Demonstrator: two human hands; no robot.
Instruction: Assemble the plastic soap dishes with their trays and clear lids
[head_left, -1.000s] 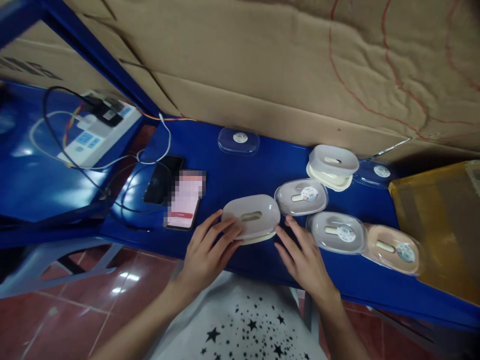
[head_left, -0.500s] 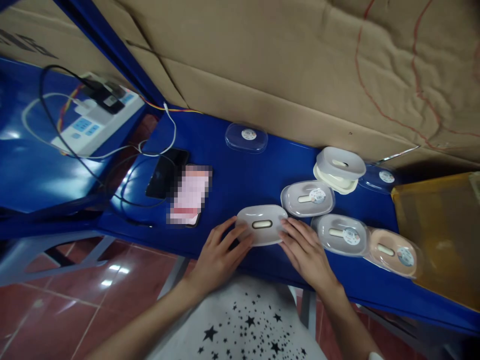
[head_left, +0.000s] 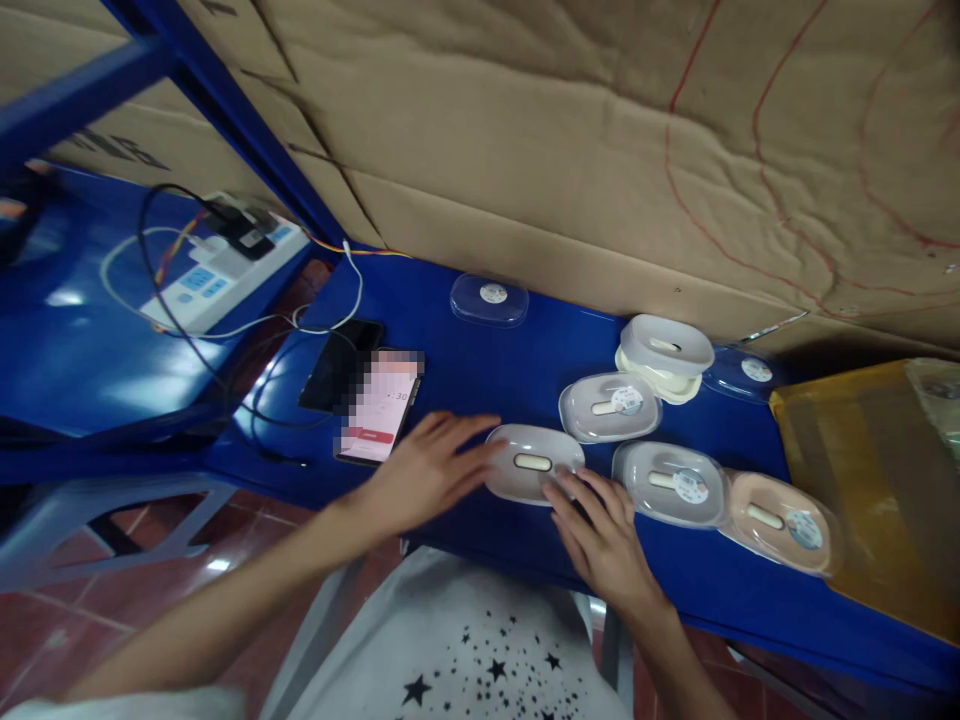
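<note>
A grey oval soap dish (head_left: 534, 480) with a pale slot in its middle lies near the front edge of the blue table. My left hand (head_left: 439, 465) is at its left end, fingers stretched out and apart, holding nothing. On the dish's right end rest the fingertips of my right hand (head_left: 600, 530), spread and not wrapped round it. To the right are two grey soap dishes with clear lids and round stickers, one farther back (head_left: 592, 415) and one nearer (head_left: 660, 500). Beside them sits a peach soap dish (head_left: 757, 520), also lidded.
A grey dish (head_left: 652, 345) is stacked on a cream one (head_left: 679, 388) at the back. Clear lids lie by the cardboard, one left (head_left: 472, 305), one right (head_left: 727, 378). Two phones (head_left: 386, 395) (head_left: 330, 375), cables and a power strip (head_left: 225, 275) are left; a taped box (head_left: 862, 440) is right.
My left hand has let go of the soap dish's left end and moved a little left and up, fingers opening. My right hand stays at its right end. The view has shifted slightly.
</note>
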